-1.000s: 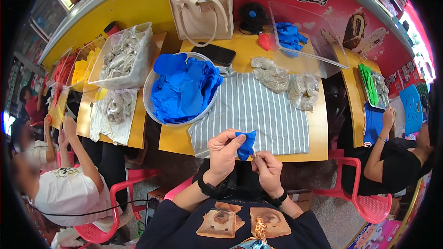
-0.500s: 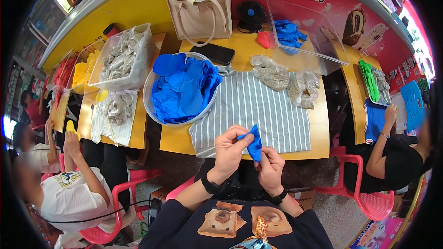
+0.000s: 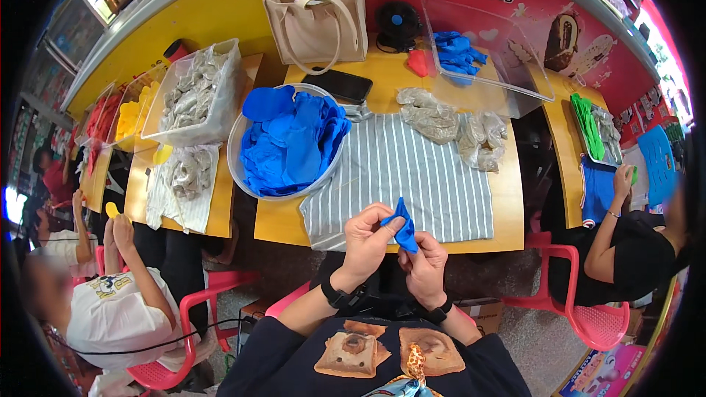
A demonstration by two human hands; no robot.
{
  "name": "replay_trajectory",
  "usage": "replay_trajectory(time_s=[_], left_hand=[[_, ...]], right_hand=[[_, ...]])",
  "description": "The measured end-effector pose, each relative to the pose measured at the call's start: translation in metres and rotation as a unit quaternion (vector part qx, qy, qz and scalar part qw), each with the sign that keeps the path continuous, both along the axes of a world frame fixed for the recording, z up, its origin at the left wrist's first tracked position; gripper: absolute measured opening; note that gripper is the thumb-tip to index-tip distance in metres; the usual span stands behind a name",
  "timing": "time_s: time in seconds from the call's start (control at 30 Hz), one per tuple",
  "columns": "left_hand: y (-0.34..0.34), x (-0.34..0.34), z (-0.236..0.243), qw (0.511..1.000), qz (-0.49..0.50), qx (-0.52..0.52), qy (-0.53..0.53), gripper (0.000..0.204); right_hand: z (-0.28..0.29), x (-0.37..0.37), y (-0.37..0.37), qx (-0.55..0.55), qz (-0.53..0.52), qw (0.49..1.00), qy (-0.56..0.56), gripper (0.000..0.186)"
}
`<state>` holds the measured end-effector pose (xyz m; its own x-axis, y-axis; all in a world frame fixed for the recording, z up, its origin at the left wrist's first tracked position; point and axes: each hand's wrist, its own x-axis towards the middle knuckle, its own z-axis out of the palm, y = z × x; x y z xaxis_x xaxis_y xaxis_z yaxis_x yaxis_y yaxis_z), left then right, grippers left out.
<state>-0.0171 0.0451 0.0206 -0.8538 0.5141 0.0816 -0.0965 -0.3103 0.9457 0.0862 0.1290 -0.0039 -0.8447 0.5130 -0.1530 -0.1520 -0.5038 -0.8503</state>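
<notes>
Two bare hands at work over the near edge of a yellow-brown wooden table [image 3: 507, 213]. The left hand [image 3: 365, 234] gripped a small, folded, bright-blue piece of soft sheet material [image 3: 405, 235], its thumb pressed across the middle. The right hand [image 3: 426, 263] was closed on the lower end of the same piece, thumb against fingers; the exact contact was partly hidden. The piece was held above the near edge of a grey cloth with white stripes [image 3: 412, 169], its pointed end directed away from the person.

To the left of the cloth's far part stood a round, translucent plastic tub [image 3: 232, 164] heaped with flat, rounded blue pieces [image 3: 294, 147]. Two clear plastic bags with grey-brown contents [image 3: 430, 119] [image 3: 482, 141] lay on the cloth's far right portion. Behind them stood a transparent rectangular plastic box [image 3: 515, 105] containing crumpled blue pieces [image 3: 457, 55]. A black phone [image 3: 338, 86] lay behind the tub, before a cream fabric tote bag [image 3: 316, 26]; a small black fan [image 3: 398, 26] stood to the bag's right.
</notes>
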Motion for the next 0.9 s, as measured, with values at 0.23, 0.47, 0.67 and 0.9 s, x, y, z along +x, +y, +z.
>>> replay_trajectory(time_s=[0.23,0.47,0.67,0.9], left_hand=[[-0.008,-0.022,0.028,0.993,-0.028,0.040,-0.109,0.013],[-0.008,-0.026,0.004,0.945,-0.147,0.003,-0.293,0.009],[-0.015,-0.021,-0.005,0.958,-0.168,-0.042,-0.226,0.009],[-0.016,-0.017,0.014,0.997,-0.054,0.045,-0.038,0.021]], right_hand=[[0.033,0.008,0.055,0.627,0.027,0.778,0.022,0.009],[0.032,0.003,0.049,0.409,0.200,0.887,0.073,0.007],[0.018,0.004,0.035,0.159,0.151,0.975,0.020,0.010],[0.022,0.004,0.033,0.165,0.140,0.976,-0.003,0.011]])
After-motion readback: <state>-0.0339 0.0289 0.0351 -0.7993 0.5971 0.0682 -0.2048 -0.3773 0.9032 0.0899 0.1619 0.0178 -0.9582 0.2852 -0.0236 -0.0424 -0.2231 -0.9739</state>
